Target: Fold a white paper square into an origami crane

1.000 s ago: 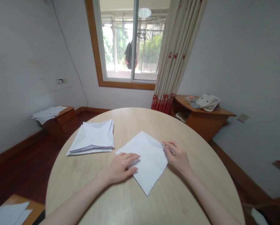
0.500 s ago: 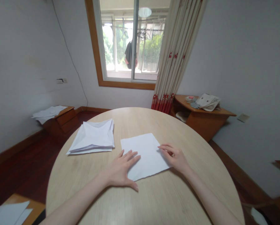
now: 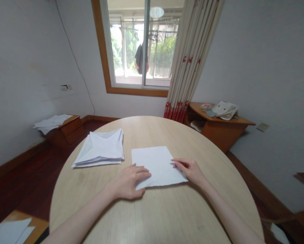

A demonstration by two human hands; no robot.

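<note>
A white sheet of paper [image 3: 157, 166] lies on the round wooden table [image 3: 162, 217] in front of me. My left hand [image 3: 130, 181] rests over its left edge, fingers stretched across the sheet and thumb apart by the lower left corner. At the right edge, my right hand [image 3: 190, 169] has its thumb and index finger closed in a pinch on the paper's side. To the left of the sheet sits a stack of folded white papers [image 3: 101, 147], with neither hand touching it.
Beyond the table stand a low wooden cabinet with papers [image 3: 70, 128] on the left and a corner desk [image 3: 218, 130] holding a cloth bag [image 3: 225, 110] on the right. More white sheets [image 3: 9, 230] lie at the lower left. A curtain [image 3: 192, 61] hangs by the window.
The sheet has turned slightly, and its lower left corner has moved up and left. My left hand has shifted a little left, its fingers closer together. The right hand stays at the right edge.
</note>
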